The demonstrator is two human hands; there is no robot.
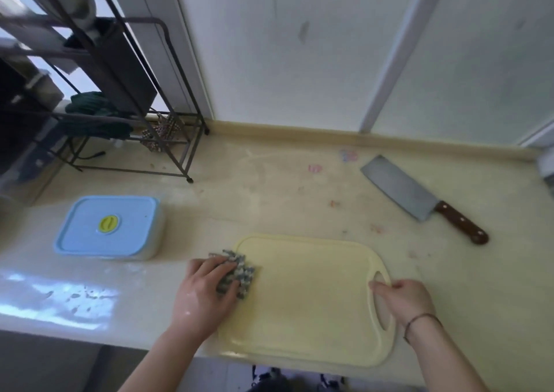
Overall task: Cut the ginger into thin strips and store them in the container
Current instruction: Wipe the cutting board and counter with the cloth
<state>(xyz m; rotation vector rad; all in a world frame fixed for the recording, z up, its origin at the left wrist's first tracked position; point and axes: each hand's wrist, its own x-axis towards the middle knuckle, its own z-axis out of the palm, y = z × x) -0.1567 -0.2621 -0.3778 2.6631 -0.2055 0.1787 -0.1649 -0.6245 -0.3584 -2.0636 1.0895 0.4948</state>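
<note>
At far left we see the lidded blue container [109, 228] on the desk [269, 188]. Our left hand [207, 289] grips a checked cloth [238, 274] at the yellow cutting board's [308, 301] left edge. Our right hand [403, 297] fingers curl round the board's handle slot. A cleaver [419, 198] lies behind. We cannot see ginger.

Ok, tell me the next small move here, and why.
Probably sweep the cloth across the board toward the handle end. The left hand holds the cloth at the board's left edge, the right hand steadies the handle end, no ginger shows on the board, the container is lidded, and the cleaver lies aside.
</note>
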